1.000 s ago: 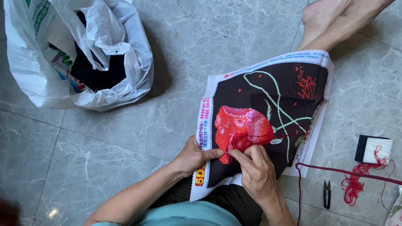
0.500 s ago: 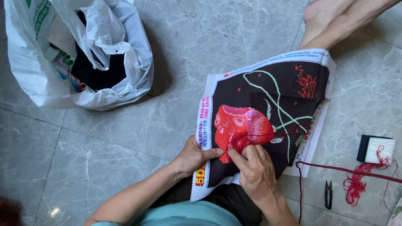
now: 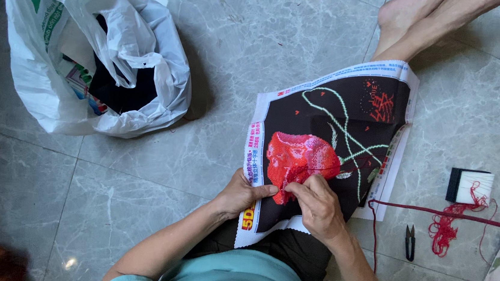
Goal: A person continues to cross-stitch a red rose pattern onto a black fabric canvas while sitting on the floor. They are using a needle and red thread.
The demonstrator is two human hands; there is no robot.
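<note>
Barely any change across the last second: the cross-stitch canvas point(image 3: 334, 148) stays draped over the person's lap and leg, and both hands keep their spots at its near edge. Left hand point(image 3: 244, 193) still grips the canvas's left border just below the red rose point(image 3: 299, 160), thumb lying across the front, fingers curled under, so closed on the fabric. Right hand point(image 3: 317, 203) sits right of the left hand, fingertips pressed together at the rose's lower edge; looks like a pinch on a needle or thread, but the needle itself is too small to see. Only small finger shifts there versus a second ago, which reads as mid-stitch work on the rose, not a reposition. A red thread point(image 3: 448, 213) runs from the canvas's right edge across the tiled floor point(image 3: 240, 43) to a tangle beside a small black-and-white box point(image 3: 469, 187). Black snips point(image 3: 410, 242) lie on the floor right of the canvas, white plastic bag point(image 3: 83, 53) well left of it, unmoved.
</note>
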